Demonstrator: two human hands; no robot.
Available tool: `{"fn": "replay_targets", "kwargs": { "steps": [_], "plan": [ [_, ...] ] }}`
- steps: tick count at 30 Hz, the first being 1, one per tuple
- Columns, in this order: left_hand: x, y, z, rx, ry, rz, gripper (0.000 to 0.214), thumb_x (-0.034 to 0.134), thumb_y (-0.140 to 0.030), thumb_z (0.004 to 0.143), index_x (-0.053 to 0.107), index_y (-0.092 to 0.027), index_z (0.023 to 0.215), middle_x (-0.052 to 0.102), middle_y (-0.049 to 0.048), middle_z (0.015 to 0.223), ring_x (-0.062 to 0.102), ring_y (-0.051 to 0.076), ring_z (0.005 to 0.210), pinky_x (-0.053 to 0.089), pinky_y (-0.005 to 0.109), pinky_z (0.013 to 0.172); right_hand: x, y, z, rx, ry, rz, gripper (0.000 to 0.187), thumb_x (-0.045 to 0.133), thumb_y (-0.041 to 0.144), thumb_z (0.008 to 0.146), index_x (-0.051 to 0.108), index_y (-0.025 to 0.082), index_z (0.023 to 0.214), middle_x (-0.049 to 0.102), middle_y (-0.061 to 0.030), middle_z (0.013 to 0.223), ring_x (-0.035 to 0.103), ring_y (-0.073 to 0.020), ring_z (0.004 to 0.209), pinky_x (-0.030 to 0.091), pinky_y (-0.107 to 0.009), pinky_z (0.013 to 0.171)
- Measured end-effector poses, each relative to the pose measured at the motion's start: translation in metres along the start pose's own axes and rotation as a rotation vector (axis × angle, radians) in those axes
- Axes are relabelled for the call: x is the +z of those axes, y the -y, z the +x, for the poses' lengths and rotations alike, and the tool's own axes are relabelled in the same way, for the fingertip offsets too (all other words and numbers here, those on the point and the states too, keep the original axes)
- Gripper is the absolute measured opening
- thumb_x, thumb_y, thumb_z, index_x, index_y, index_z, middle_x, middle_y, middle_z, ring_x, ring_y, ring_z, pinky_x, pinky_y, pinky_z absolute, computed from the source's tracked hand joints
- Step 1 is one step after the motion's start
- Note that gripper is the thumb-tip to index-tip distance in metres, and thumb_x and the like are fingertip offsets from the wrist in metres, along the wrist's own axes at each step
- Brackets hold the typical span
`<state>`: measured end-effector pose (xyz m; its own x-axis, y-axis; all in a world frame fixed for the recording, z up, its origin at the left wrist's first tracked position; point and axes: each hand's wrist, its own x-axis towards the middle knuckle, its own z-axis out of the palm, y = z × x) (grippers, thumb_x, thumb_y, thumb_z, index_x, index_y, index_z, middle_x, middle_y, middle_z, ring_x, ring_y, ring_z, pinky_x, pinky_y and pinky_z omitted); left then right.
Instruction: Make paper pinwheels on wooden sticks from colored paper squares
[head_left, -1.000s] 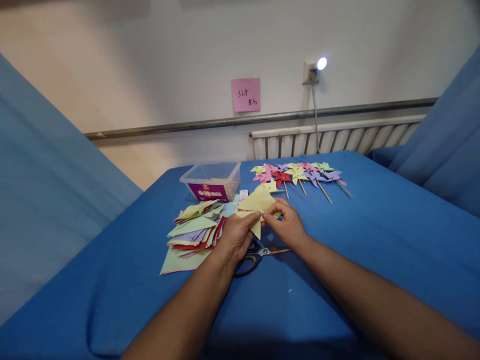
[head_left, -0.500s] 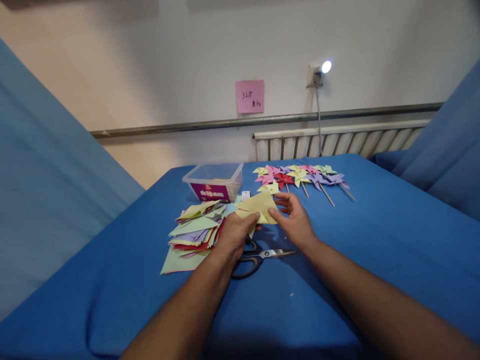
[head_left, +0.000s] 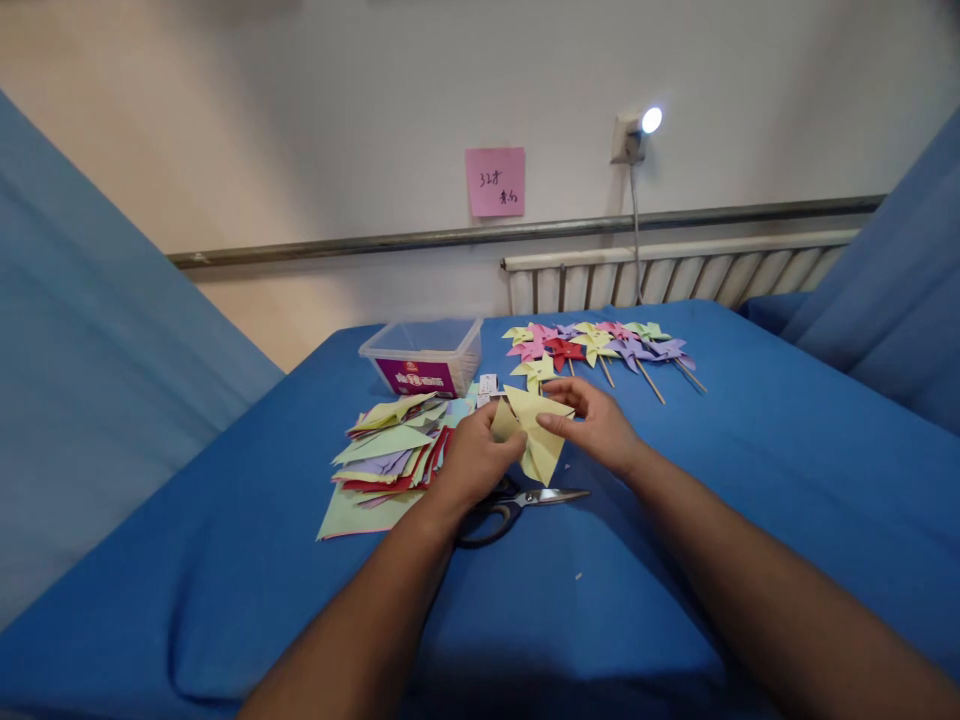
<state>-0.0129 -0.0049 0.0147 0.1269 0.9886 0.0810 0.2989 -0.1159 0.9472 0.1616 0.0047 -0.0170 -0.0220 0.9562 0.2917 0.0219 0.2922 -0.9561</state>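
Observation:
Both hands hold a yellow paper sheet (head_left: pixel 534 432) that is cut and partly folded, just above the blue table (head_left: pixel 750 480). My left hand (head_left: pixel 472 462) pinches its left side with fingers closed. From the right, my right hand (head_left: pixel 596 425) pinches a folded flap near the paper's middle. Black-handled scissors (head_left: pixel 510 505) lie on the cloth right under the hands. A pile of coloured paper squares (head_left: pixel 386 455) lies to the left of my left hand.
A clear plastic box (head_left: pixel 424 358) with a purple label stands behind the pile. Several finished paper pinwheels (head_left: pixel 600 350) on wooden sticks lie at the back. A pink note (head_left: pixel 495 181) and a small lamp (head_left: pixel 637 130) are on the wall, above a radiator (head_left: pixel 675 275).
The yellow paper has been turned and folded further: its points now hang downward instead of lying flat and wide. Both hands stayed in place, shifting slightly.

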Motion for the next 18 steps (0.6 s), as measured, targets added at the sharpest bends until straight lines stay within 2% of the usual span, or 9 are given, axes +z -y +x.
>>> {"fn": "replay_targets", "kwargs": {
  "steps": [4, 8, 11, 15, 18],
  "plan": [
    [0.001, -0.006, -0.005, 0.085, 0.056, 0.088, 0.027, 0.071, -0.02, 0.064, 0.071, -0.019, 0.09, 0.07, 0.0015, 0.076, 0.057, 0.016, 0.063, 0.041, 0.022, 0.056, 0.003, -0.004, -0.001, 0.071, 0.114, -0.011, 0.035, 0.078, 0.03, 0.062, 0.064, 0.021, 0.093, 0.07, -0.002, 0.089, 0.065, -0.02, 0.081, 0.051, -0.034, 0.073],
    [0.002, -0.008, -0.007, 0.109, 0.054, 0.115, 0.029, 0.07, -0.02, 0.066, 0.07, -0.02, 0.095, 0.071, 0.0025, 0.081, 0.059, 0.017, 0.068, 0.043, 0.023, 0.059, 0.006, -0.004, -0.003, 0.124, 0.144, 0.089, 0.029, 0.075, 0.03, 0.063, 0.064, 0.021, 0.088, 0.067, 0.0012, 0.08, 0.062, -0.0171, 0.07, 0.05, -0.03, 0.064],
    [0.003, -0.007, -0.006, 0.063, 0.022, -0.011, 0.035, 0.072, -0.017, 0.063, 0.069, -0.019, 0.098, 0.071, 0.0032, 0.085, 0.061, 0.018, 0.069, 0.045, 0.024, 0.061, 0.009, -0.001, -0.003, 0.147, 0.072, 0.156, 0.03, 0.076, 0.031, 0.061, 0.063, 0.021, 0.087, 0.067, 0.0015, 0.079, 0.061, -0.0171, 0.069, 0.05, -0.031, 0.065],
    [0.006, -0.006, -0.003, -0.081, -0.04, -0.339, 0.044, 0.077, -0.016, 0.058, 0.067, -0.015, 0.101, 0.071, 0.0062, 0.089, 0.064, 0.017, 0.074, 0.048, 0.026, 0.068, 0.013, 0.002, -0.004, 0.176, -0.097, 0.24, 0.033, 0.078, 0.034, 0.06, 0.062, 0.02, 0.084, 0.066, 0.0006, 0.077, 0.061, -0.017, 0.066, 0.049, -0.031, 0.065],
    [0.007, -0.006, -0.002, -0.195, 0.014, -0.508, 0.036, 0.079, -0.02, 0.058, 0.067, -0.013, 0.091, 0.069, 0.0056, 0.082, 0.063, 0.016, 0.07, 0.048, 0.026, 0.066, 0.016, 0.0, -0.005, 0.193, -0.149, 0.327, 0.037, 0.079, 0.035, 0.06, 0.061, 0.02, 0.088, 0.067, -0.0007, 0.079, 0.061, -0.0172, 0.065, 0.049, -0.031, 0.063]
  ]
}}
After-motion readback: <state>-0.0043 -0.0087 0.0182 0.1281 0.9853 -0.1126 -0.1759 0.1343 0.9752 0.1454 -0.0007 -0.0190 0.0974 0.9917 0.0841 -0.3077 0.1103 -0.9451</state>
